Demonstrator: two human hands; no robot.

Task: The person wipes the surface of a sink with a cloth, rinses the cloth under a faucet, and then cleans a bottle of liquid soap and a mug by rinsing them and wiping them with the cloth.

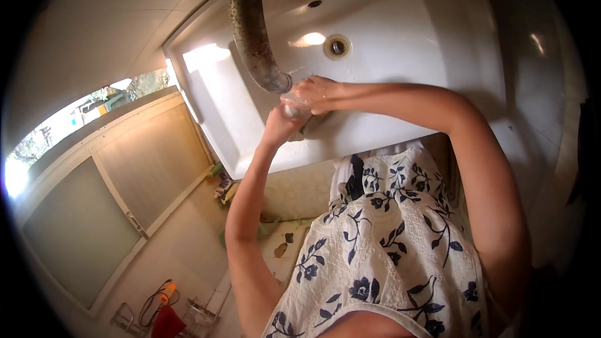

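Observation:
Both hands meet over the near left side of a white sink (388, 31), just below the mouth of a worn, stained metal faucet (250, 25). My left hand (281, 126) is closed, palm side partly hidden. Between the hands shows something pale and shiny (293, 111); whether it is a small object or water I cannot make out. Curled over it from the far right, my right hand (316, 92) looks wet, its fingers bent and pressed against the left hand. A dark patch lies at the sink's near rim beside them.
The drain (337, 47) sits right of the faucet. A flat ledge (219, 103) forms the sink's left side. Further left stands a frosted-panel door (81, 225). On the floor below lie a red item (168, 322) and an orange one (168, 292) beside metal racks.

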